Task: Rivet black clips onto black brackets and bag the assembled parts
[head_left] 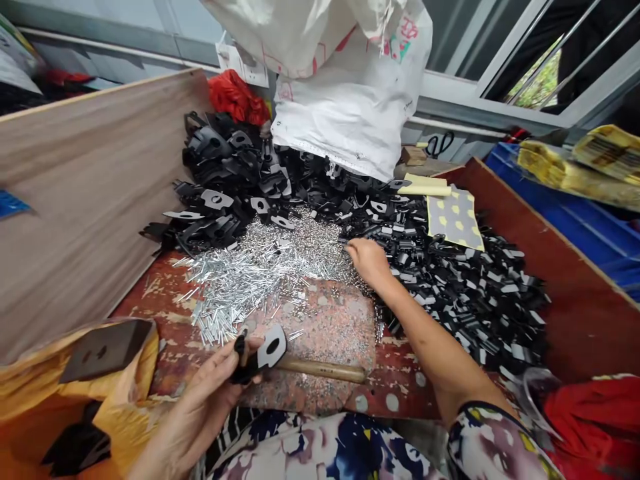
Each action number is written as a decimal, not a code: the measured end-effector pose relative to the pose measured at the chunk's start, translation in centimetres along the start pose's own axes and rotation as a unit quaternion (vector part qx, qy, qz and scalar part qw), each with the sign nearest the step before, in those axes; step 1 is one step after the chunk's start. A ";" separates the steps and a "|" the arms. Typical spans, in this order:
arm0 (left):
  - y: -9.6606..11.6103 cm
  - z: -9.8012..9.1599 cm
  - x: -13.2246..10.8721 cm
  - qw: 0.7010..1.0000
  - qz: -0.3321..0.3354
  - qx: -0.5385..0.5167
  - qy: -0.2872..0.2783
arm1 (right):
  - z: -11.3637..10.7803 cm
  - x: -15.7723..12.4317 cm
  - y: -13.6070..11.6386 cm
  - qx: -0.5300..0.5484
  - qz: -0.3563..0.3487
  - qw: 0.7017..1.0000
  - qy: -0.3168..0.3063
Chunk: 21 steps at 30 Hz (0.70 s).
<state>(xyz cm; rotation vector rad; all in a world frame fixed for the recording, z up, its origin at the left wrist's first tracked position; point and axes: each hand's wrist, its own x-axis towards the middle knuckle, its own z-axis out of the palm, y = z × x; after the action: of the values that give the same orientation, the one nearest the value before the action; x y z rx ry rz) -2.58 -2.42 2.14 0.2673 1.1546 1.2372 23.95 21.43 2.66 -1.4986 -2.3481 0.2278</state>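
1. My left hand [200, 407] pinches a black plastic clip part [260, 357] with a pale face and an oval hole, thumb and fingers closed on its dark end. I hold it just above the near edge of the speckled stone slab [330, 333]; I'd keep the hole facing up so I can see it.
2. My right hand [367, 261] reaches to the far right edge of the heap of small silver metal pins [260, 267]. The fingers curl down into the pins; I cannot tell whether one is pinched between them. One pin at a time is best, picked from the loose edge and not the thick middle.
3. The wooden handle [320, 369] lies across the slab's near side, just behind the part I hold. I judge it should stay there, within reach.
4. Black parts are heaped along the table's far edge [225, 173] and right side [480, 293]; I keep my right forearm low but off that right heap, to avoid scattering it.
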 end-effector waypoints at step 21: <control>-0.8 -1.5 -0.9 0.997 -0.036 0.013 0.065 | 0.5 -12.8 -1.6 0.119 -0.165 0.973 -0.106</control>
<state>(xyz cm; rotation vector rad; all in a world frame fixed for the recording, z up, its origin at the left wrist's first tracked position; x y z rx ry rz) -3.18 -4.06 1.40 0.1652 1.2824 1.1909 27.33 9.20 0.16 -0.9986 -2.5812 0.5842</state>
